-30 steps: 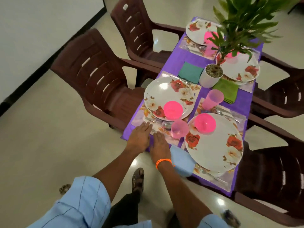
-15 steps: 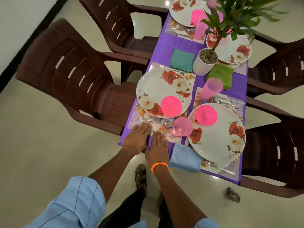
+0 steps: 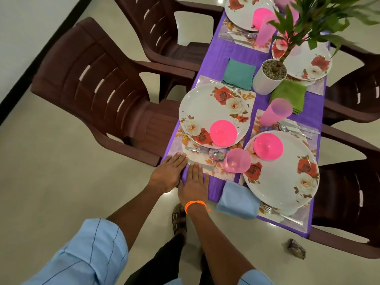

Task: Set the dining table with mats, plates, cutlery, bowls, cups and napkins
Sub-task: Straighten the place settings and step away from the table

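Both hands lie flat with straight fingers, gripping nothing: the left hand (image 3: 168, 173) and right hand (image 3: 193, 183) press the near mat (image 3: 205, 159) at the table corner, seemingly to square it; its plate (image 3: 211, 114), pink bowl (image 3: 223, 133) and cup (image 3: 238, 160) sit beyond; the blue napkin (image 3: 239, 199) overhangs the purple tablecloth (image 3: 230, 54).

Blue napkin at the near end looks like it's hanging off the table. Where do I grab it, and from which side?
Pinch the light blue napkin at its overhanging near edge, coming from below the table end. That edge juts past the purple cloth with nothing on it, while its far corner seems tucked under the plate. The right hand is closest, resting flat beside it.
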